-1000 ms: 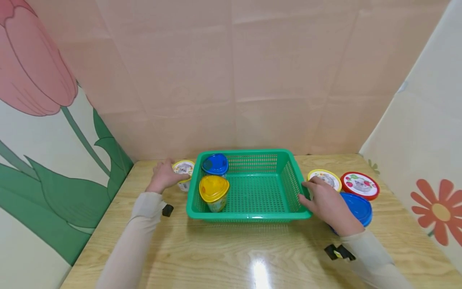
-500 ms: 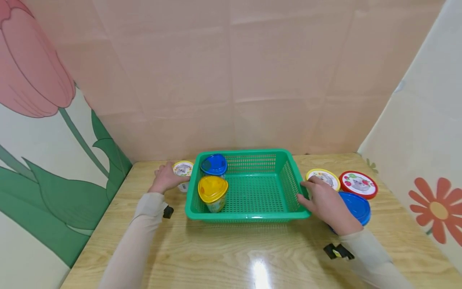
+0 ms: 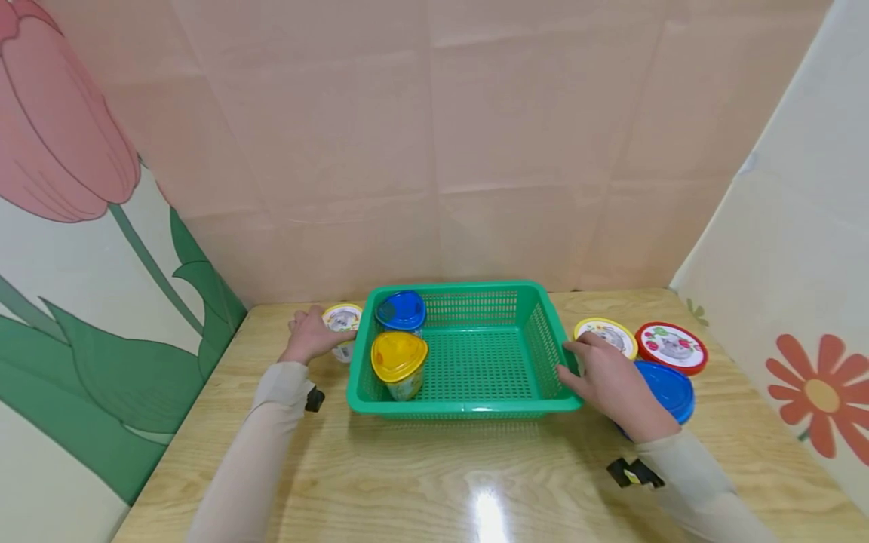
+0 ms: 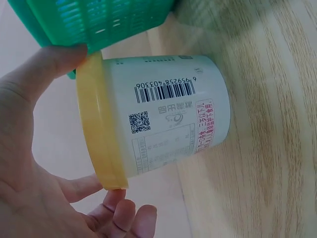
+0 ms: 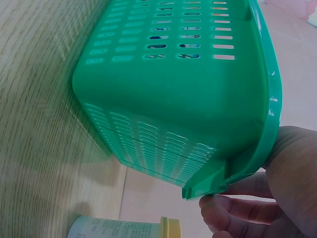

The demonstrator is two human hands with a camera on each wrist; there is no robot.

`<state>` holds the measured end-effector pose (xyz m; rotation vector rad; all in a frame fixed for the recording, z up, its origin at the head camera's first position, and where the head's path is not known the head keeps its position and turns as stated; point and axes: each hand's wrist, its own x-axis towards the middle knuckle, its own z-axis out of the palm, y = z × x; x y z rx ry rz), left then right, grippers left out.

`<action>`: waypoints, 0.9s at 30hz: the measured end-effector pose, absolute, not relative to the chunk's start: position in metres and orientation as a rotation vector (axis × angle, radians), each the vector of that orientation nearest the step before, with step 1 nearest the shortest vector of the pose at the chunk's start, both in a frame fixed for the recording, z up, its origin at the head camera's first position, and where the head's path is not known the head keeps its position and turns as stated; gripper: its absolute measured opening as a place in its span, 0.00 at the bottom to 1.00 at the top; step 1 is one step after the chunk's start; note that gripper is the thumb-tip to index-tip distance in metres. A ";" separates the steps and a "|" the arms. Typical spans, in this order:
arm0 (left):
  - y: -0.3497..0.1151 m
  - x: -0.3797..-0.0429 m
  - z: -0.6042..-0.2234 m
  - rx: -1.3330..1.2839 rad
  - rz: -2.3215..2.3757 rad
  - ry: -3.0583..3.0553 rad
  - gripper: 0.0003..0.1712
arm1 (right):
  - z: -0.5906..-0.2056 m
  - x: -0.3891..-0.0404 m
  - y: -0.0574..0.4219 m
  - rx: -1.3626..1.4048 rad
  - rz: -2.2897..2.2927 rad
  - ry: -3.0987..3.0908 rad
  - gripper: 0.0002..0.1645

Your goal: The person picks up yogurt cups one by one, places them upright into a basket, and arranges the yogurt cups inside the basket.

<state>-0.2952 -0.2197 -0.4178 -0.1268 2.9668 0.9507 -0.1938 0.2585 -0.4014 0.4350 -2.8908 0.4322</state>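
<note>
My left hand (image 3: 314,336) is around the lid of a white tub with a yellow lid (image 4: 163,109). In the left wrist view the thumb lies on one edge of the lid and the fingers on the opposite edge. The tub stands upright on the table, just left of a green plastic basket (image 3: 468,407). My right hand (image 3: 614,385) holds the basket's right rim, thumb on the inner side and fingers under the outer lip. Inside the basket, at its left end, are a blue-lidded container (image 3: 402,311) and a yellow-lidded one (image 3: 399,358).
Right of the basket stand another yellow-lidded tub (image 3: 609,335), a red-lidded tub (image 3: 672,348) and a blue-lidded container (image 3: 668,388), partly behind the right hand. The wooden table (image 3: 407,483) ends at a pink backdrop (image 3: 489,151), with printed panels on both sides.
The left hand has shifted slightly toward me over the tub's lid. The right hand keeps its hold on the basket rim. The head view has turned a little.
</note>
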 end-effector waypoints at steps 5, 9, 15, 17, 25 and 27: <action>-0.220 -0.296 -0.419 -0.134 0.931 2.970 0.57 | -0.402 -0.193 0.258 0.420 0.433 -2.899 0.30; -0.220 -0.296 -0.418 -0.127 0.905 2.969 0.57 | -0.402 -0.194 0.258 0.423 0.432 -2.896 0.30; -0.220 -0.297 -0.419 -0.131 0.885 2.967 0.58 | -0.402 -0.194 0.259 0.433 0.429 -2.887 0.30; -0.220 -0.297 -0.420 -0.134 0.878 2.970 0.59 | -0.402 -0.195 0.259 0.428 0.430 -2.888 0.30; -0.220 -0.297 -0.423 -0.138 0.863 2.993 0.58 | -0.402 -0.194 0.258 0.413 0.437 -2.898 0.30; -0.220 -0.297 -0.422 -0.136 0.853 2.996 0.59 | -0.402 -0.194 0.257 0.412 0.440 -2.899 0.30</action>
